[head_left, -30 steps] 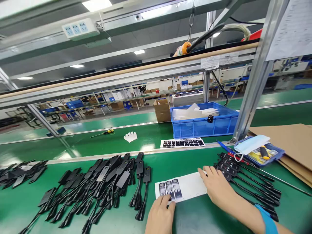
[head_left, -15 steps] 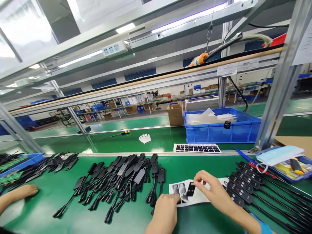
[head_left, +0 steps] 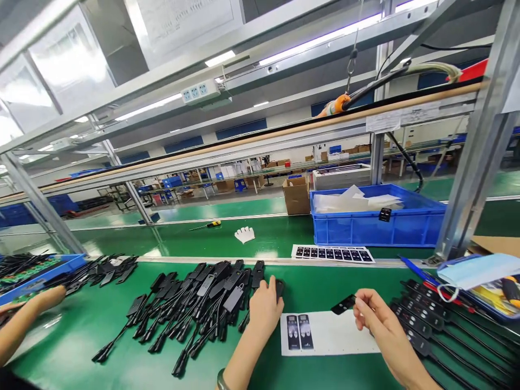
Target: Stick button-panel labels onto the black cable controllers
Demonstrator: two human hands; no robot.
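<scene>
My right hand (head_left: 379, 319) pinches a black label (head_left: 343, 305) by its edge, holding it above the white label sheet (head_left: 337, 333). Two dark printed labels (head_left: 298, 331) are still stuck at the left end of that sheet. At the right side of the heap of black cabled modules (head_left: 207, 284), my left hand (head_left: 265, 309) has its fingers bent around one black module (head_left: 279, 288). Most of this module is hidden behind the fingers. To the right of my right hand lies a row of black modules with cables (head_left: 418, 319).
At far left, a co-worker's hand (head_left: 51, 298) is beside a blue tray of green boards (head_left: 73, 264). Behind the bench edge are another label sheet (head_left: 333, 253), a blue bin (head_left: 374, 227), a white glove (head_left: 244, 234) and a screwdriver (head_left: 207, 225). A metal post (head_left: 475, 135) stands right.
My right hand has lifted the black label off the sheet. My left hand has left the sheet and moved up-left to a module. The co-worker's hand has moved toward the blue tray.
</scene>
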